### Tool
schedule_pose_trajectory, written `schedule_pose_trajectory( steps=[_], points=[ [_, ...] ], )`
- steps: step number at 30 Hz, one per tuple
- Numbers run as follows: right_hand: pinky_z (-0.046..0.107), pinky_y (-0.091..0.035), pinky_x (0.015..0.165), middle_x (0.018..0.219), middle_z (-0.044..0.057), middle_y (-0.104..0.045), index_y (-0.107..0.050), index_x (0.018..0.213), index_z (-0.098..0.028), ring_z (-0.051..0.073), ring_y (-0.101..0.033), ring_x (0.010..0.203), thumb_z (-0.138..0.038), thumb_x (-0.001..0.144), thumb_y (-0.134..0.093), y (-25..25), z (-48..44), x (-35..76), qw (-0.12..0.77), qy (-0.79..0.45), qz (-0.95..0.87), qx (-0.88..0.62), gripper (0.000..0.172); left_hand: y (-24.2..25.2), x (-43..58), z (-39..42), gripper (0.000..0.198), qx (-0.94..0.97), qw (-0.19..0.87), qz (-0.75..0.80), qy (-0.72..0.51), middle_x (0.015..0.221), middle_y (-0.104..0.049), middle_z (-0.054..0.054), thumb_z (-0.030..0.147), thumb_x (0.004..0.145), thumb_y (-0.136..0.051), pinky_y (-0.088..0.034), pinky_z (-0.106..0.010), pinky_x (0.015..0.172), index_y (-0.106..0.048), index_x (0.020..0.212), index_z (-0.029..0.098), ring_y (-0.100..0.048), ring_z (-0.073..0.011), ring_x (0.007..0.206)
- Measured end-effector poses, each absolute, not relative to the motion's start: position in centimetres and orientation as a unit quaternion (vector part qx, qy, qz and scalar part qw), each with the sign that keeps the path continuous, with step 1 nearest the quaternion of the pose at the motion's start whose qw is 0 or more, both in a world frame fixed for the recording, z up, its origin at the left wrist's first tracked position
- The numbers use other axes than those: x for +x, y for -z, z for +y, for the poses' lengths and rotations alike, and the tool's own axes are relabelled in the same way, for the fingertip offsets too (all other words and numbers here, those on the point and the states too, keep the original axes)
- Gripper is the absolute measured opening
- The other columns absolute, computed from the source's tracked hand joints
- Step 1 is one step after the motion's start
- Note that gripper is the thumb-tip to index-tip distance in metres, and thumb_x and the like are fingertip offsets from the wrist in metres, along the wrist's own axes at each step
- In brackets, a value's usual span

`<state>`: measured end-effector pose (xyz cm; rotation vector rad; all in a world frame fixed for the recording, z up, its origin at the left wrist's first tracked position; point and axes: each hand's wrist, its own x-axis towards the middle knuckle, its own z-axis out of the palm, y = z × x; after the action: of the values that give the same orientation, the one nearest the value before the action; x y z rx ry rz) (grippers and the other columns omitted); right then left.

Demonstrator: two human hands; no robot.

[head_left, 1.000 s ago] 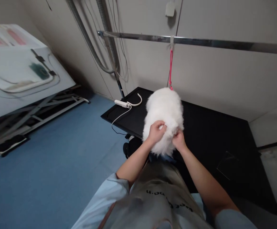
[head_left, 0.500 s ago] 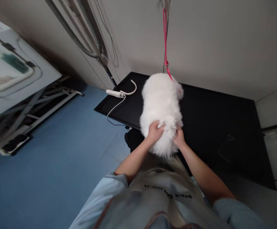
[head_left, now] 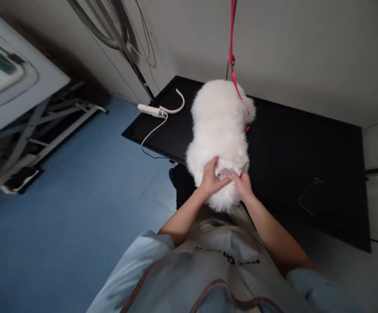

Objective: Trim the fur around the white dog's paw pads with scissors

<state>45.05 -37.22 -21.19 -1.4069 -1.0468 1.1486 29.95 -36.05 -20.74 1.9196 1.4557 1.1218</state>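
A white fluffy dog (head_left: 220,121) is on the black table (head_left: 300,148), its rear towards me and its head at the far end. My left hand (head_left: 211,179) lies on the fur of its hindquarters, thumb and fingers spread apart. Between my hands the fur is parted and a patch of pinkish skin (head_left: 224,174) shows. My right hand (head_left: 243,184) touches the right side of this patch with its fingers closed. A thin dark curved piece (head_left: 245,166) sticks up by those fingers; what it belongs to is hidden. A pink leash (head_left: 232,43) runs up from the dog's neck.
A white hook-shaped device (head_left: 156,111) with a cord lies at the table's left end. Something small and orange (head_left: 247,129) shows by the dog's right side. At the left stands a white tub (head_left: 29,87) on a metal scissor frame (head_left: 45,134). A grey hose (head_left: 94,30) hangs by the wall.
The fur between my hands is now parted, showing skin. My left thumb has stretched out to the right, towards my right hand. The dog's head has shifted slightly, and the view has tilted down.
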Motion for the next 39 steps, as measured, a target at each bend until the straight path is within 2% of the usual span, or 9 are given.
schedule_pose_trajectory(
  steps=[3,8,12,18,21,27,31,36,39],
  points=[
    [0.038,-0.053,0.074,0.09,0.01,-0.074,-0.069,0.09,-0.014,0.028,-0.068,0.085,-0.048,0.075,-0.061,21.0,-37.1,44.8,0.495,-0.448,-0.44,-0.601,0.037,21.0,27.3,-37.1,0.102,0.669,0.24,0.521,-0.472,0.134,-0.048,-0.02,0.064,0.068,-0.069,-0.048,-0.044,0.095,-0.024,0.145,0.014,-0.055,-0.0277,0.115],
    [0.034,-0.052,0.075,0.08,0.006,-0.072,-0.066,0.084,-0.017,0.024,-0.066,0.081,-0.047,0.075,-0.06,20.8,-38.3,44.2,0.483,-0.393,-0.49,-0.611,0.032,18.1,27.2,-39.0,0.027,0.619,0.146,0.507,-0.582,0.109,-0.062,-0.009,0.039,0.094,-0.044,-0.047,-0.042,0.096,-0.057,0.106,0.02,-0.059,-0.0207,0.107],
    [0.034,-0.051,0.071,0.068,0.003,-0.066,-0.06,0.077,-0.02,0.022,-0.062,0.073,-0.046,0.077,-0.058,21.2,-39.0,43.9,0.461,-0.347,-0.529,-0.623,0.026,17.5,30.1,-38.3,0.017,0.633,0.175,0.555,-0.511,0.102,-0.066,-0.008,0.027,0.09,-0.05,-0.047,-0.039,0.093,-0.06,0.1,0.019,-0.059,-0.02,0.099],
    [0.039,-0.051,0.072,0.073,0.006,-0.065,-0.06,0.081,-0.019,0.025,-0.061,0.073,-0.047,0.081,-0.054,21.4,-38.6,44.0,0.438,-0.351,-0.545,-0.623,0.028,19.5,29.3,-38.1,0.059,0.597,0.252,0.646,-0.403,0.115,-0.059,-0.01,0.036,0.07,-0.076,-0.04,-0.046,0.102,-0.053,0.123,0.02,-0.052,-0.0285,0.115],
    [0.044,-0.05,0.083,0.103,0.016,-0.065,-0.061,0.107,-0.014,0.029,-0.062,0.094,-0.042,0.086,-0.048,19.2,-38.7,45.1,0.468,-0.259,-0.564,-0.629,0.037,19.6,29.8,-38.6,0.069,0.582,0.278,0.643,-0.412,0.112,-0.056,-0.009,0.038,0.067,-0.078,-0.046,-0.041,0.097,-0.05,0.128,0.02,-0.055,-0.025,0.106],
    [0.058,-0.019,0.113,0.127,0.011,-0.059,-0.067,0.116,-0.026,0.03,-0.054,0.119,-0.031,0.089,-0.052,14.4,-36.6,45.9,0.304,-0.113,-0.814,-0.482,0.031,20.3,33.9,-39.0,0.073,0.599,0.213,0.637,-0.437,0.123,-0.051,-0.017,0.037,0.073,-0.073,-0.041,-0.048,0.103,-0.042,0.134,0.014,-0.048,-0.0303,0.119],
    [0.052,-0.04,0.102,0.126,0.013,-0.059,-0.071,0.112,-0.024,0.033,-0.054,0.12,-0.042,0.078,-0.07,15.4,-34.4,46.1,0.25,-0.134,-0.827,-0.486,0.039,21.3,30.7,-39.5,0.088,0.65,0.278,0.587,-0.395,0.135,-0.047,-0.02,0.045,0.063,-0.079,-0.039,-0.052,0.106,-0.041,0.136,0.013,-0.042,-0.035,0.129],
    [0.05,-0.045,0.101,0.13,0.014,-0.056,-0.07,0.117,-0.024,0.035,-0.054,0.119,-0.046,0.068,-0.078,17.6,-35.3,46.6,0.285,-0.14,-0.825,-0.468,0.054,18.8,26.7,-39.7,0.032,0.545,0.215,0.613,-0.53,0.126,-0.056,-0.012,0.038,0.093,-0.045,-0.042,-0.045,0.105,-0.065,0.11,0.019,-0.052,-0.0234,0.12],
    [0.05,-0.048,0.098,0.127,0.016,-0.056,-0.067,0.12,-0.021,0.035,-0.056,0.116,-0.041,0.071,-0.074,18.6,-36.3,46.5,0.312,-0.131,-0.825,-0.453,0.054,18.1,29.2,-38.5,0.037,0.579,0.245,0.561,-0.539,0.119,-0.06,-0.01,0.036,0.097,-0.037,-0.041,-0.045,0.106,-0.071,0.101,0.021,-0.054,-0.0219,0.117]
  ],
)
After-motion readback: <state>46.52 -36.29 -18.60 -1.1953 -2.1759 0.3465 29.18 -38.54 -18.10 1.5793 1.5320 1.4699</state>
